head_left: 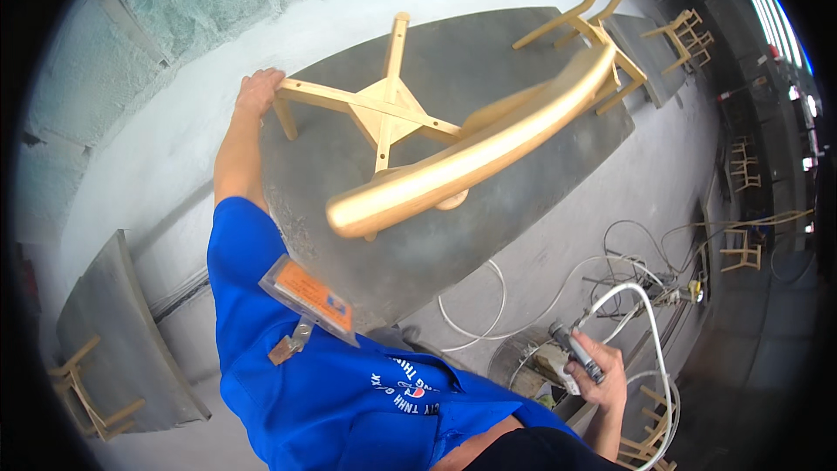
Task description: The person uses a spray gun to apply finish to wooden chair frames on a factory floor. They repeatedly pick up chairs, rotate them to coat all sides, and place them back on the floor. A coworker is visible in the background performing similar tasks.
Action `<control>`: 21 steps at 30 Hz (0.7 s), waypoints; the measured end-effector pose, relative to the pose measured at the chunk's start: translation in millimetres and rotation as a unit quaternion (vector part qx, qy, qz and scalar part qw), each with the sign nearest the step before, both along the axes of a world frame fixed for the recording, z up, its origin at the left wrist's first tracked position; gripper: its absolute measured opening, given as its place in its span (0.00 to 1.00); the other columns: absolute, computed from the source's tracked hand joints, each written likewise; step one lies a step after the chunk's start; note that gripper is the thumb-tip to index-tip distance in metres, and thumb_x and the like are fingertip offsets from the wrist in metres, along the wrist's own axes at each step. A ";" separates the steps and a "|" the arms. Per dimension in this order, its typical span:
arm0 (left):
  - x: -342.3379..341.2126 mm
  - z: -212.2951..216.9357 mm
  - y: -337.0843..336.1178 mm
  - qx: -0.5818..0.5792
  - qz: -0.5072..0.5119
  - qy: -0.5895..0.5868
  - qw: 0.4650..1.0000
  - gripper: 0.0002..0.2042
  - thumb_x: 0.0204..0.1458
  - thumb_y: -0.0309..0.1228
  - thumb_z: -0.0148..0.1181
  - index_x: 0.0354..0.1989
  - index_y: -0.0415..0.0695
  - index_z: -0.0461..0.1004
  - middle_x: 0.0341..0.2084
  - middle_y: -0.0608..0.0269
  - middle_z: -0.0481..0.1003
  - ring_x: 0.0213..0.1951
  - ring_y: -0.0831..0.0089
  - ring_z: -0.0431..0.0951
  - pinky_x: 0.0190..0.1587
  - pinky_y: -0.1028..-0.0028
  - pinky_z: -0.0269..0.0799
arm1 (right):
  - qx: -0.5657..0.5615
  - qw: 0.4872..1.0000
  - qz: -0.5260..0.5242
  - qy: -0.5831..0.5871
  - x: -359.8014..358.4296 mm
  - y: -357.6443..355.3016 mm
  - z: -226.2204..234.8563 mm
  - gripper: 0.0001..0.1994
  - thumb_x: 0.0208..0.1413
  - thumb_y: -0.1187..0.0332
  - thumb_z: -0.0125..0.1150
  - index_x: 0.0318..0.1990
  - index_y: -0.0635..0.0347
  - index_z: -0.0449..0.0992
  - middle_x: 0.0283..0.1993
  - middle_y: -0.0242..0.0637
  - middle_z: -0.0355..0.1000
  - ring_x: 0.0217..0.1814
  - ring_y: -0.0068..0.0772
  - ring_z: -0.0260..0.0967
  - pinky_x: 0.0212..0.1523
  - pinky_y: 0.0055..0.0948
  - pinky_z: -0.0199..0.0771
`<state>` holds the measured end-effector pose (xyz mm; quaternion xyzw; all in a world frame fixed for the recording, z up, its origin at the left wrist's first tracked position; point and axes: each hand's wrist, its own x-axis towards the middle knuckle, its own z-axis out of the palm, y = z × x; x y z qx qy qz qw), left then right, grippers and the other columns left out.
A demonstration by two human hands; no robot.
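Observation:
A pale wooden chair frame (pixel 390 110) with crossed rails and a long curved backrest (pixel 471 166) lies on a dark grey tabletop (pixel 349 270) in front of me. At the far left of that frame, my left hand (pixel 260 89) is closed over the corner where a rail meets a leg. Well away from the wood, at the lower right, my right hand (pixel 602 375) grips a grey metal spray gun (pixel 576 352). A white hose (pixel 649 305) loops up near the gun and down past my wrist. My palm partly hides the gun's handle.
Another wooden chair frame (pixel 602 30) stands at the table's far right end. Hoses (pixel 497 323) coil on the floor right of the table, beside a bucket-like container (pixel 519 362). A grey panel (pixel 131 340) with a wooden frame (pixel 96 392) is at the left. More frames stand farther right.

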<state>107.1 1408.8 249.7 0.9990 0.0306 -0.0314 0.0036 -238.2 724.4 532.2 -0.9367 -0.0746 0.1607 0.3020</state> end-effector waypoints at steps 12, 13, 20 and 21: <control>-300.4 -29.7 -1.9 0.013 0.024 -0.240 0.970 0.10 0.62 0.26 0.53 0.48 0.37 0.75 0.36 0.42 0.75 0.40 0.41 0.74 0.45 0.48 0.70 | 0.121 0.987 0.104 -0.036 108.7 -72.9 -16.2 0.33 0.43 0.81 0.66 0.63 0.56 0.77 0.34 0.47 0.78 0.33 0.45 0.76 0.38 0.37 0.74; -332.7 -26.6 -19.7 0.008 0.096 -0.205 0.974 0.09 0.62 0.25 0.53 0.47 0.37 0.75 0.35 0.42 0.75 0.39 0.41 0.74 0.44 0.48 0.69 | 0.138 0.981 0.131 -0.038 124.6 -81.4 -19.0 0.34 0.43 0.81 0.66 0.64 0.56 0.76 0.34 0.46 0.77 0.32 0.45 0.75 0.37 0.36 0.73; -548.8 2.0 -234.0 0.088 0.329 -0.089 0.936 0.07 0.61 0.29 0.53 0.39 0.37 0.73 0.34 0.42 0.74 0.39 0.43 0.74 0.45 0.50 0.70 | 0.194 0.964 0.178 -0.044 92.9 -154.6 -45.9 0.32 0.46 0.80 0.66 0.64 0.57 0.75 0.34 0.46 0.77 0.30 0.42 0.72 0.36 0.35 0.71; -554.4 6.4 -276.2 0.086 0.403 -0.006 0.911 0.10 0.62 0.30 0.54 0.44 0.37 0.75 0.40 0.41 0.77 0.44 0.44 0.75 0.50 0.52 0.72 | 0.202 0.961 0.177 -0.059 91.5 -163.7 -54.0 0.32 0.46 0.79 0.66 0.64 0.57 0.75 0.34 0.46 0.77 0.30 0.42 0.72 0.37 0.35 0.71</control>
